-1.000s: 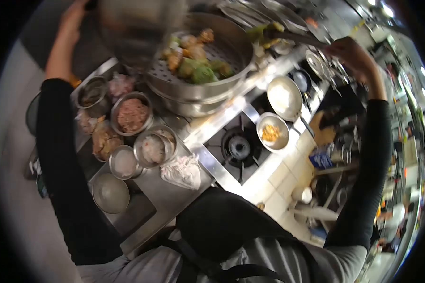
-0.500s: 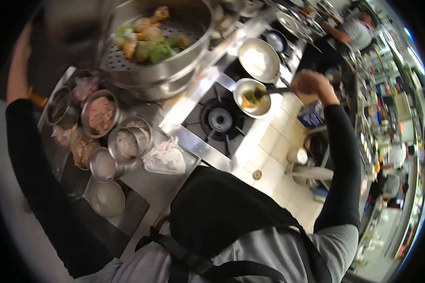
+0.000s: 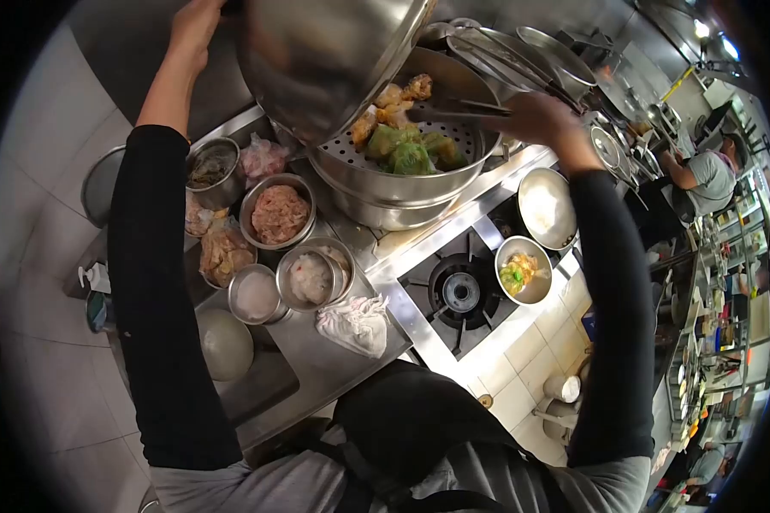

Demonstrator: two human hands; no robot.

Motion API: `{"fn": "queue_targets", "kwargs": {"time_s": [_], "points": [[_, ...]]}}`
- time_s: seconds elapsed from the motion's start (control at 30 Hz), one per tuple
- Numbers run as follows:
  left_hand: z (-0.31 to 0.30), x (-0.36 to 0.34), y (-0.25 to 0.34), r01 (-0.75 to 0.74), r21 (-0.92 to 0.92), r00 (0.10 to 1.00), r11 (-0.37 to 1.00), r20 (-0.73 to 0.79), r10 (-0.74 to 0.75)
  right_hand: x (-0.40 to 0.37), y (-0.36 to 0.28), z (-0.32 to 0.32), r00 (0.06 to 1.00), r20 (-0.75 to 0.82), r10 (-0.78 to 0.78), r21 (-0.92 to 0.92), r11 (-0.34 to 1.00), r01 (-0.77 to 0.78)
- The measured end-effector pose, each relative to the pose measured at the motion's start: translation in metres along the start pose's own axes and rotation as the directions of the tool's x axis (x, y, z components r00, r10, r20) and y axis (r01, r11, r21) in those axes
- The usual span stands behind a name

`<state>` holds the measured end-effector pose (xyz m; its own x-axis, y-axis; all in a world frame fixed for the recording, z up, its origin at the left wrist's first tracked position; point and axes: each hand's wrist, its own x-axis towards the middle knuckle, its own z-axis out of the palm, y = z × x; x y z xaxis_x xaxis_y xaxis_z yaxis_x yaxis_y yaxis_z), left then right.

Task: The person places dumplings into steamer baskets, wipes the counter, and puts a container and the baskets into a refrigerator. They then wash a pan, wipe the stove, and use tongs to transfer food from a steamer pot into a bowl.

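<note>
My left hand (image 3: 198,32), fingers closed at the top edge, holds up a large metal lid (image 3: 321,64), tilted beside the steamer. My right hand (image 3: 539,121), blurred, is wrapped round dark tongs (image 3: 458,113) that reach over the perforated steamer pot (image 3: 470,184). Their tips are near yellow-brown pieces (image 3: 393,107) and green wrapped pieces (image 3: 406,152) on the steamer tray; whether they touch is unclear. A small bowl (image 3: 535,293) at the stove's edge contains green and orange food (image 3: 517,274).
Left of the burner (image 3: 460,292), a steel counter (image 3: 304,363) carries a bowl of minced meat (image 3: 280,215), several other bowls and a white cloth (image 3: 353,326). A shiny pan (image 3: 547,208) sits behind the small bowl. At the right is another person (image 3: 706,184).
The view has shifted. My right hand with the tongs has moved from the small bowl to above the steamer. My left hand and the lid now show more clearly.
</note>
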<state>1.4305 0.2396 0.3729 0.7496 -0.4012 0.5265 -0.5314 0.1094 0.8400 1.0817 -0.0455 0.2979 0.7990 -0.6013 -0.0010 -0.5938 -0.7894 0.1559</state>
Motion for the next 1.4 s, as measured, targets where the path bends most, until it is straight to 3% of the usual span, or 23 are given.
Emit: {"fn": "queue_targets", "kwargs": {"time_s": [0.07,0.17,0.27,0.33,0.4,0.43,0.47,0.5,0.57,0.7,0.73,0.8,0.83,0.87,0.93,0.97,1.03,1.07,1.1,1.13,1.23,1.3,1.4], "points": [[-0.018,0.038,-0.047,-0.084,0.037,0.990,0.996,0.113,0.080,0.028,-0.046,0.021,0.991,0.111,0.081,-0.047,0.996,-0.076],[-0.015,0.034,-0.043,-0.081,0.033,0.994,0.996,0.077,0.078,0.033,-0.064,0.028,0.995,0.071,0.070,0.095,0.992,-0.077],[-0.021,0.041,-0.052,-0.095,0.026,0.992,0.995,0.084,0.093,0.055,-0.027,0.039,0.989,0.040,0.144,0.093,0.985,-0.147],[-0.019,0.034,-0.051,-0.091,0.052,0.994,0.994,0.069,0.087,0.027,0.007,0.012,0.995,-0.095,-0.042,0.002,0.999,0.042],[-0.021,0.036,-0.051,-0.089,0.078,0.995,0.993,0.059,0.084,-0.014,0.035,-0.025,0.998,-0.054,-0.041,0.011,0.999,0.041],[-0.028,0.042,-0.057,-0.082,0.051,0.995,0.995,0.057,0.079,-0.038,0.054,-0.026,0.973,-0.227,0.041,0.185,0.983,0.002],[-0.032,0.050,-0.063,-0.075,0.020,0.995,0.997,0.061,0.074,-0.059,0.084,-0.024,0.904,-0.417,-0.090,0.183,0.966,0.181],[-0.028,0.056,-0.069,-0.063,-0.017,0.995,0.998,0.073,0.064,-0.092,0.088,-0.052,0.970,-0.242,0.028,0.155,0.988,0.010],[-0.016,0.041,-0.050,0.069,0.003,0.998,0.998,0.005,-0.069,-0.147,0.116,-0.068,0.979,-0.192,0.074,0.159,0.986,-0.043],[-0.066,0.164,-0.168,-0.087,-0.140,0.986,0.986,0.132,0.106,-0.227,0.147,-0.051,0.957,0.029,0.287,0.176,0.941,-0.288],[-0.060,0.150,-0.150,0.011,0.021,0.999,1.000,0.034,-0.012,-0.236,0.150,-0.038,0.955,0.093,0.283,0.098,0.952,-0.292],[-0.009,0.046,-0.044,0.035,0.008,0.999,0.999,0.039,-0.035,-0.246,0.155,-0.006,0.940,0.198,0.278,-0.019,0.960,-0.280],[0.018,-0.010,0.012,0.047,0.001,0.998,0.999,0.041,-0.047,-0.247,0.150,0.011,0.899,0.217,0.381,-0.082,0.925,-0.372],[0.020,-0.010,0.013,-0.001,0.043,1.000,0.999,0.028,0.000,-0.252,0.147,0.024,0.892,0.197,0.407,-0.080,0.913,-0.400],[-0.032,0.111,-0.108,-0.052,-0.099,0.982,0.994,0.177,0.069,-0.254,0.161,0.042,0.895,0.194,0.402,-0.079,0.916,-0.394],[-0.056,0.165,-0.162,-0.061,-0.173,0.963,0.983,0.250,0.103,-0.246,0.176,0.044,0.911,0.203,0.359,-0.076,0.933,-0.351],[-0.026,0.099,-0.097,0.010,0.017,0.997,1.000,0.073,-0.011,-0.231,0.161,0.008,0.921,0.086,0.380,0.005,0.924,-0.382],[-0.033,0.099,-0.098,-0.024,-0.003,0.982,1.000,0.188,0.024,-0.218,0.146,-0.009,0.943,-0.056,0.329,0.101,0.941,-0.323],[-0.013,0.056,-0.057,0.016,0.074,0.999,0.997,0.041,-0.019,-0.205,0.136,-0.023,0.936,-0.194,0.293,0.189,0.948,-0.258],[-0.014,0.055,-0.053,0.041,0.077,0.998,0.996,0.038,-0.044,-0.181,0.126,-0.037,0.943,-0.200,0.266,0.208,0.952,-0.224],[-0.010,0.038,-0.041,-0.014,0.064,0.999,0.998,0.030,0.012,-0.098,0.078,-0.047,0.954,-0.289,0.085,0.103,0.993,-0.057],[-0.011,0.036,-0.041,-0.015,0.029,0.999,0.999,0.051,0.014,-0.022,0.047,-0.030,0.981,-0.118,0.154,0.047,0.988,-0.149],[-0.013,0.023,-0.029,0.004,0.013,1.000,1.000,0.001,-0.004,0.047,-0.010,0.007,0.977,-0.215,0.007,-0.167,0.985,-0.044]]}}
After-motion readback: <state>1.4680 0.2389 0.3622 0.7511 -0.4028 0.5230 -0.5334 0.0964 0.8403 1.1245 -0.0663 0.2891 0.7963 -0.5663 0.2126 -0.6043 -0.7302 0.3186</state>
